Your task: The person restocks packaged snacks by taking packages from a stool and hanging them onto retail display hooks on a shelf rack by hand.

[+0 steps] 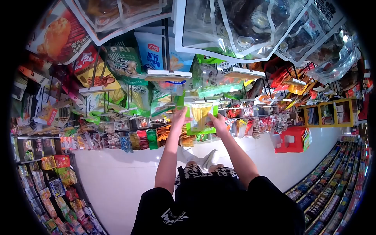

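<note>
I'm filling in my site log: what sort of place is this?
Most likely a shop's snack aisle: food packets hang in dense rows, white label holders jut out among them, and a stocked yellow-framed rack stands at the picture's right.

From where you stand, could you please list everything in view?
green-edged packet: one, green with yellow contents, centre
large bags: several, clear with pale edges, top
smaller packets: many, mixed colours, hanging ahead
plastic item: one, red, floor at right
rack: one, yellow, right
shelved goods: two banks, mixed colours, lower left and right
floor: one, pale, below
shirt: one, black, bottom centre
shorts: one pair, black and white, between forearms
shoes: two, white, on floor
left hand and right hand: two, bare, gripping packet
</note>
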### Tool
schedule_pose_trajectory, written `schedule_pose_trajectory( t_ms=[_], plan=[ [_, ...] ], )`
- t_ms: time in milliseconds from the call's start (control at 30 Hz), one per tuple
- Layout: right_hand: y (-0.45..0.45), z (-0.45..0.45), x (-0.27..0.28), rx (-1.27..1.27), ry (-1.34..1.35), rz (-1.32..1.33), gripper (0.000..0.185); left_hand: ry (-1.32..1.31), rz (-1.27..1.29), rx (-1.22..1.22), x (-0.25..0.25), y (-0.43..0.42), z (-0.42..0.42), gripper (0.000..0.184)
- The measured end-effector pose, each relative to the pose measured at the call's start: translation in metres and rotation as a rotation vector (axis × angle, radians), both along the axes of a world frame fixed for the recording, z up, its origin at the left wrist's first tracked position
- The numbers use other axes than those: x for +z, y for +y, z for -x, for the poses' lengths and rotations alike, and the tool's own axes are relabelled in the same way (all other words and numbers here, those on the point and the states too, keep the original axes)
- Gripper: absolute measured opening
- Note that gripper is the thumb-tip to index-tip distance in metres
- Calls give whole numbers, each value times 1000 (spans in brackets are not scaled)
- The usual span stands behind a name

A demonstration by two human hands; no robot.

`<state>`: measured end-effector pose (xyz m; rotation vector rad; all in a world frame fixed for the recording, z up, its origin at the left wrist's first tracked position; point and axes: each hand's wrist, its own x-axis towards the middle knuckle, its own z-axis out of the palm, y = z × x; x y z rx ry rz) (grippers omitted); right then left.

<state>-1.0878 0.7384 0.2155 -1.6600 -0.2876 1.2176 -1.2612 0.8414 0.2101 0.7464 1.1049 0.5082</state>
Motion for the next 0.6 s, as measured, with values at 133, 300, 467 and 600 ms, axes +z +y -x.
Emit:
schedule_pose_trajectory(
  t_ms=[133, 300, 467, 600],
  plan=[
    [1, -1, -3, 9, 2, -5, 32, -8, 17, -23, -2, 2, 3, 56],
    [3, 0, -1, 18, -14, 7, 32, 61, -18, -46, 5, 4, 2, 57],
    [-1, -2, -3, 38, -19, 19, 31, 205, -64, -216, 16, 21, -1, 57],
    [-4, -5, -8, 23, -11, -40, 27, 155, -150, -69, 23, 24, -10, 56]
  ],
)
